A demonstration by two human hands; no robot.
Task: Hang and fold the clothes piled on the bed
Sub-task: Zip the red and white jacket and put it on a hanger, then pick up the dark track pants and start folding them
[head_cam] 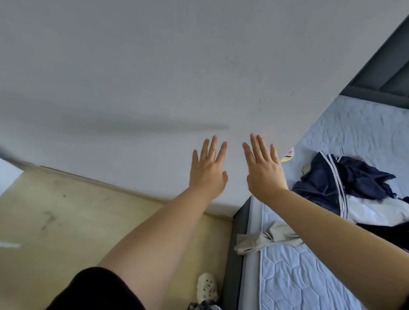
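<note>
Fingers straight, both: left hand, right hand.

- Single wide-angle view from the head, facing forward and down, frame tilted.
- Close on both bare forearms, with left hand and right hand raised near centre, backs toward the lens.
- Across the upper half the wall, at lower left the floor, at the bottom edge a shoe.
- Along the right side the bed, with the clothes pile on it farther off, near the right edge.
</note>
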